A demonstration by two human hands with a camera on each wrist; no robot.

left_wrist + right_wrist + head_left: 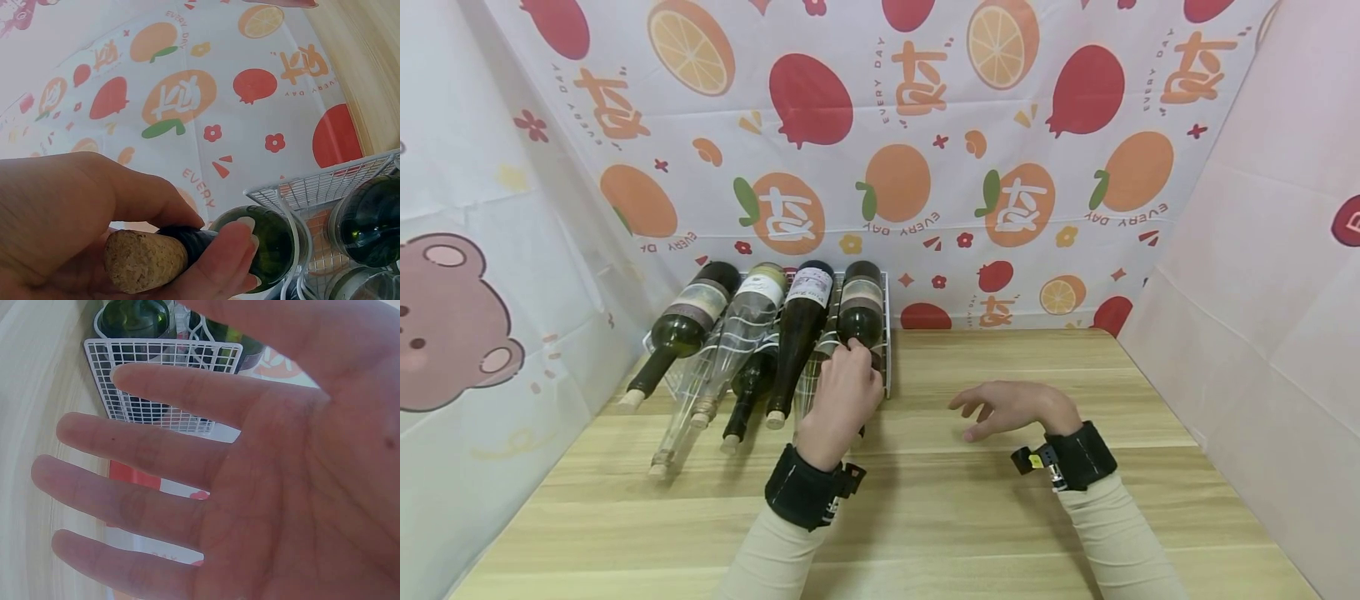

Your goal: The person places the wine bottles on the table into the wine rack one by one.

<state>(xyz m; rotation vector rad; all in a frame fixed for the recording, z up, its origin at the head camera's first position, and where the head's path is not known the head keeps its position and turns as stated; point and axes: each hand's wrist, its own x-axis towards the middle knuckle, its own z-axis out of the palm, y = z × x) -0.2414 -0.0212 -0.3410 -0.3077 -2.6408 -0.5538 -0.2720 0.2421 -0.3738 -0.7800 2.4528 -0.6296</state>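
In the head view my left hand (842,396) grips the neck of the dark green wine bottle (861,312) at the right end of the upper row. The left wrist view shows its cork (145,261) poking out past the thumb and fingers, with the green glass shoulder (269,247) behind. This bottle lies in a white wire rack (889,350), neck toward me and tilted down. My right hand (1011,408) hovers over the table to the right of the rack, holding nothing. Its fingers are spread and relaxed in the right wrist view.
Several other corked bottles lie in the rack, necks toward me: a green one (688,321) at far left, a clear one (752,308), a dark one (805,321), plus a lower row. Fruit-printed cloth (895,183) hangs behind the wooden table (955,533).
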